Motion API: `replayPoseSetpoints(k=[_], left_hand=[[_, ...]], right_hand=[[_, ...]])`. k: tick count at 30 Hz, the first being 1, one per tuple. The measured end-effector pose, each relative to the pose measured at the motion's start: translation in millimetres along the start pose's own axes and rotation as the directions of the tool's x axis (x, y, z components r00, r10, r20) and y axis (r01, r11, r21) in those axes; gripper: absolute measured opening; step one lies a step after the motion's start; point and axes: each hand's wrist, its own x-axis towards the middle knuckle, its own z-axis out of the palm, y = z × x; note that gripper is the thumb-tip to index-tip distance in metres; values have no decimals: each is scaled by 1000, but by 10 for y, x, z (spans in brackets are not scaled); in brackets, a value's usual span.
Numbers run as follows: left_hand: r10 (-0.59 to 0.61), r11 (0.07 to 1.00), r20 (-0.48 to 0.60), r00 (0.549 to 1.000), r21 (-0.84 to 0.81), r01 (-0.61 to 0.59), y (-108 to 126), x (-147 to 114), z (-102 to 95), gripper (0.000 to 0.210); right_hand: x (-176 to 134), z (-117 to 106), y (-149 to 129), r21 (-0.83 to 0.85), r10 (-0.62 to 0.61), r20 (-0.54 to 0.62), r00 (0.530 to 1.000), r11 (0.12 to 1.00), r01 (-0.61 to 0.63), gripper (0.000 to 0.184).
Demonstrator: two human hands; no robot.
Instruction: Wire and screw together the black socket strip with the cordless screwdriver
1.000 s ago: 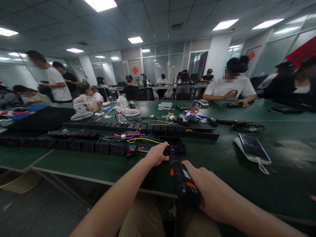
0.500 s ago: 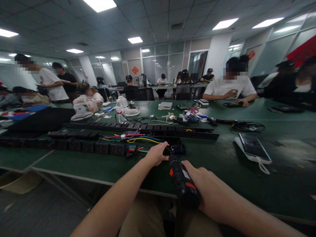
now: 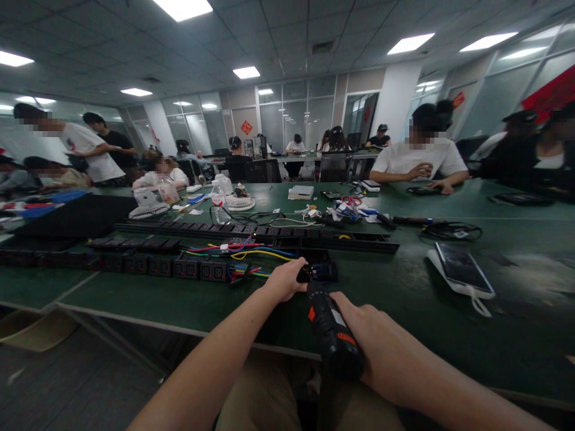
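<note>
My right hand (image 3: 366,332) is closed around a black cordless screwdriver (image 3: 332,332) with orange markings. Its front end points away from me, toward a small black housing (image 3: 323,271) on the table. My left hand (image 3: 287,281) grips the near left side of that housing, thumb and fingers closed on it. The tool's tip is too dark to make out, right beside my left fingertips. Coloured wires (image 3: 251,252) run leftward from the housing area. To the left lies a row of black outlet sockets (image 3: 186,267).
Behind the wires stretches a long black power strip (image 3: 251,230). A phone on a white power bank (image 3: 465,269) lies at the right. Farther back are a plastic bottle (image 3: 219,203), a white fan part (image 3: 240,202) and red-handled scissors (image 3: 351,201). A person (image 3: 420,158) sits opposite.
My hands, the screwdriver and the housing show no clear movement. At the far left, the standing people have shifted slightly left.
</note>
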Motion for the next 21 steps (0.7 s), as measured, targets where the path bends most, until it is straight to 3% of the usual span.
replayPoseSetpoints(k=[21], left_hand=[[-25, 1000, 12, 1000, -17, 25, 38, -8, -17, 49]], right_hand=[[-37, -42, -43, 17, 6, 3, 1000, 1000, -6, 50]])
